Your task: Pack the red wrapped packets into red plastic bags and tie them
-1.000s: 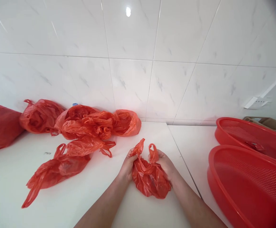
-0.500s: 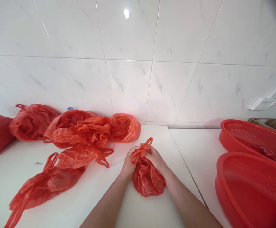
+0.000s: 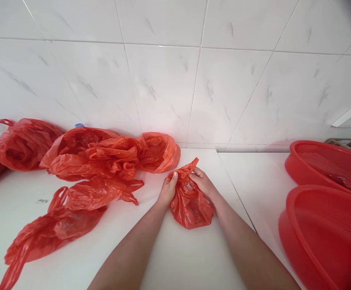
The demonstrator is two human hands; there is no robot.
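Note:
A small red plastic bag (image 3: pixel 190 205) with something inside rests on the white counter (image 3: pixel 181 262) in front of me. My left hand (image 3: pixel 168 189) pinches one of its handles at the top left. My right hand (image 3: pixel 202 183) grips the other handle, which sticks up as a twisted red tip. Both hands meet over the bag's mouth, fingers closed on the plastic.
Several more red plastic bags (image 3: pixel 97 155) lie heaped against the tiled wall to the left, one flat bag (image 3: pixel 54 225) nearer the front. Two red perforated basins (image 3: pixel 329 237) stand at the right edge. A wall socket (image 3: pixel 349 117) is above them.
The two handles, held apart a second ago, have been drawn together over the bag's mouth. My hands moved slightly away from me, and the view tilted down.

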